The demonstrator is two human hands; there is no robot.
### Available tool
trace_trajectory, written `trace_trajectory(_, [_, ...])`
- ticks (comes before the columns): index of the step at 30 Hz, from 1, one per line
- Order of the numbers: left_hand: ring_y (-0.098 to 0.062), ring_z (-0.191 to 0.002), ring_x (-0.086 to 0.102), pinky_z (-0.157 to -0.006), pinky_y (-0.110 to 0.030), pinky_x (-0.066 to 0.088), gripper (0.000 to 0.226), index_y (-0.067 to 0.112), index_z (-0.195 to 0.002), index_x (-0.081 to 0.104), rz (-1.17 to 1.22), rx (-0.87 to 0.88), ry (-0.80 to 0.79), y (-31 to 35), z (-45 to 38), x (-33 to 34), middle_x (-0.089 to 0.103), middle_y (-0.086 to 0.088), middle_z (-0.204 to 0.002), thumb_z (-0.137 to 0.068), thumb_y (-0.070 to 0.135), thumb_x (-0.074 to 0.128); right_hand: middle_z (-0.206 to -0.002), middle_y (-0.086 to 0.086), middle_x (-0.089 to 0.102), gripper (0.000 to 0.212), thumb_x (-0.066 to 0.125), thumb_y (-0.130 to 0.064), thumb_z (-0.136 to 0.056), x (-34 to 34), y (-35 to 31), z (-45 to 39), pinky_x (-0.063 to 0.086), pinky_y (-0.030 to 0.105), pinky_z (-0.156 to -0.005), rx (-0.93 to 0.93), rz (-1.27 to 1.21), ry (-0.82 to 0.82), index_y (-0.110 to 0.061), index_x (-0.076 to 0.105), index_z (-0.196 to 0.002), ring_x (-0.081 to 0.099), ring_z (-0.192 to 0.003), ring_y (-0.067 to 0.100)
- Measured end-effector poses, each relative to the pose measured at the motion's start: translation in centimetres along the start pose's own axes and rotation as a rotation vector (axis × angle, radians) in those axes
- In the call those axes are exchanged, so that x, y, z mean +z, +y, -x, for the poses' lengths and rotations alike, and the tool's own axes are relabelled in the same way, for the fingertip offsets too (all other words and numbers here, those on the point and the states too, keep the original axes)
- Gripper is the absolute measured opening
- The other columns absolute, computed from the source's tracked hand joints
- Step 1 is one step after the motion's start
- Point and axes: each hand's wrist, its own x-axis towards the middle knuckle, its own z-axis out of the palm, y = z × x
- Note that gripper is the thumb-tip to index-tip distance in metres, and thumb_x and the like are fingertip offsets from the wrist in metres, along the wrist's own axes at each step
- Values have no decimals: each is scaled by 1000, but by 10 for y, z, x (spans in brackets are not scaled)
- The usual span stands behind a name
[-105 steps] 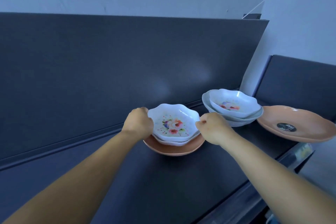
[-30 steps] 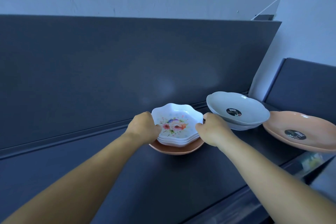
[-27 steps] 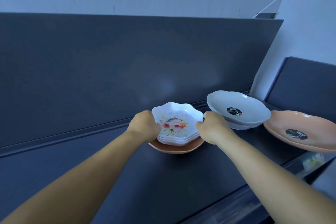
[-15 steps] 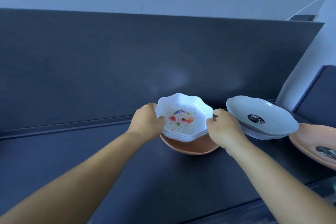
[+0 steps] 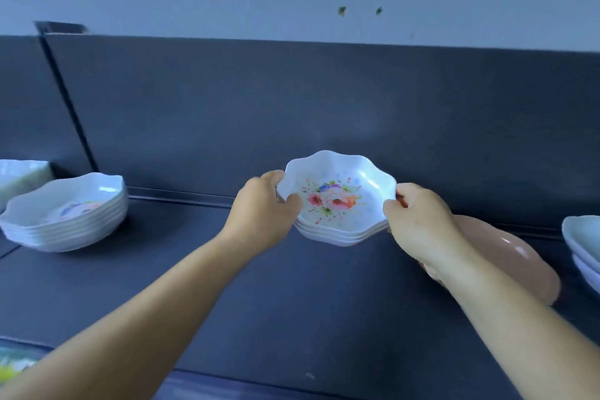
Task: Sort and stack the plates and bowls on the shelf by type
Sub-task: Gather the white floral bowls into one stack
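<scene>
Since 0.5 s ago: small stack of floral bowls [image 5: 337, 201] lifted off the peach plate [image 5: 506, 256] and carried leftward; plate left behind on the shelf [image 5: 227, 286], now showing to the right of and behind the right forearm. View panned left as well, bringing a second, taller floral bowl stack [image 5: 65, 214] into frame at far left.

Left hand [image 5: 264, 209]: fingers curled round the left rim of the carried stack, thumb over the top edge. Right hand [image 5: 418, 221]: gripping the right rim, thumb on the upper edge, fingers under. Both grasps firm on the same stack.

Carried stack: about three or four scalloped white bowls, nested, rose print visible in the top one. Appears held clear of the dark shelf surface, roughly centre frame, in front of the dark back panel [image 5: 324, 101]. Tilted slightly toward the camera.

Taller stack at left: same scalloped floral type, resting on the shelf, well apart from the carried stack. Another pale object at the far left edge, cropped, type not determinable.

Far right edge: stacked plain white bowls [image 5: 584, 247], partly cut off, just beside the peach plate.

Frame motion-blurred.
</scene>
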Motion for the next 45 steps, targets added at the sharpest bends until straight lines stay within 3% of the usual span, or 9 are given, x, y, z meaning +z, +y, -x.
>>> trace_trajectory(4, [-17, -61, 52, -46, -24, 36, 15, 16, -90, 64, 15, -35, 71, -35, 11, -52, 68, -14, -85, -85, 24, 53, -70, 6, 37, 13, 42, -10, -89, 43, -38, 11, 21, 29, -51, -59, -92, -48, 1, 46, -83, 29, -63, 22])
trace_trajectory(10, [-19, -58, 52, -48, -25, 35, 18, 10, -92, 63, 11, -62, 151, -93, 28, -131, 65, -18, -79, -85, 25, 55, -72, 5, 40, 17, 42, -10, -87, 115, -100, 32, 27, 33, -59, -120, -150, -105, 3, 53, -91, 35, -66, 22])
trace_trajectory(17, [-28, -67, 61, -51, -25, 40, 10, 22, -87, 65, 20, -110, 243, -145, 42, -216, 58, 2, -70, -88, 25, 56, -75, 6, 46, 20, 43, -13, -87, 184, -171, 54, 31, 34, -62, -178, -219, -161, 1, 56, -93, 41, -69, 22])
trace_trajectory(22, [-31, -78, 70, -75, -42, 57, 18, 14, -97, 67, 49, -172, 304, -179, 37, -263, 70, -9, -81, -85, 23, 56, -88, 20, 62, 25, 45, -22, -80, 233, -214, 55, 48, 42, -64, -185, -302, -235, -6, 60, -91, 47, -70, 20])
trace_trajectory(29, [-21, -61, 44, -54, -28, 33, 24, 4, -99, 62, -14, -295, 315, -230, -3, -288, 58, -9, -75, -90, 21, 48, -98, 8, 71, 20, 48, -21, -83, 293, -249, 32, 54, 42, -78, -129, -342, -287, -14, 63, -95, 63, -84, 30])
trace_trajectory(33, [-24, -73, 47, -59, -29, 36, 30, 5, -114, 59, -110, -356, 265, -253, -20, -292, 58, -8, -84, -93, 21, 45, -66, 3, 50, 12, 47, -15, -85, 316, -253, 26, 32, 28, -49, -130, -245, -305, -5, 53, -83, 38, -55, 19])
trace_trajectory(37, [-24, -75, 48, -69, -33, 44, 24, 28, -74, 44, -178, -382, 194, -264, -27, -293, 56, -10, -86, -95, 19, 44, -61, 0, 35, 11, 45, -12, -87, 335, -249, 22, 20, 26, -46, -135, -133, -298, -12, 40, -76, 27, -51, 17])
trace_trajectory(40, [-19, -57, 37, -52, -28, 31, 15, 9, -84, 51, -199, -375, 179, -272, -30, -291, 42, -3, -66, -94, 15, 42, -66, 0, 36, 11, 43, -13, -88, 340, -247, 23, 21, 27, -48, -157, -56, -296, -10, 40, -78, 27, -55, 17])
trace_trajectory(45, [-17, -53, 32, -48, -27, 25, 25, 12, -68, 34, -232, -367, 139, -277, -32, -289, 38, -1, -62, -93, 12, 38, -72, 1, 39, 19, 43, -17, -92, 336, -247, 29, 23, 28, -48, -185, 39, -286, -11, 38, -75, 30, -55, 15])
